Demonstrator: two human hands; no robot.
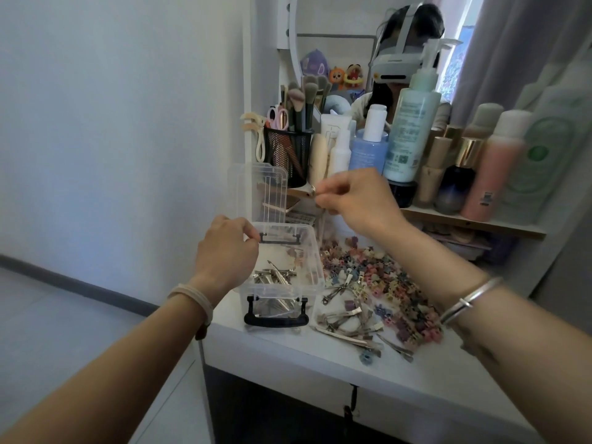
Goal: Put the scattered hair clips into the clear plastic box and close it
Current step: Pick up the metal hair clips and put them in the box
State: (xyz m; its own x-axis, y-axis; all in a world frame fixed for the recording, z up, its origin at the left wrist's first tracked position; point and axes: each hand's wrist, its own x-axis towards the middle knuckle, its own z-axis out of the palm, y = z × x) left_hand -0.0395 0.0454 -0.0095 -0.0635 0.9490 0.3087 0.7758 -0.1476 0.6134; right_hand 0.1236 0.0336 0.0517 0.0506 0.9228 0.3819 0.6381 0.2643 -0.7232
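Note:
The clear plastic box [315,277] stands open on the white table, its lid [256,193] upright at the back and a black handle at the front. Several metal clips lie inside it. My left hand [224,254] rests on the box's left rim, fingers curled at the back corner. My right hand [355,200] is raised above and behind the box, pinching a small clip [311,190] between its fingertips. To the right of the box lies a pile of small pastel claw clips [384,280], and metal clips [346,322] are scattered in front of it.
A low wooden shelf [474,224] behind the pile carries bottles and tubes. A black mesh cup [288,155] with brushes stands behind the lid. The table's front edge [320,379] runs close to the box; the wall is to the left.

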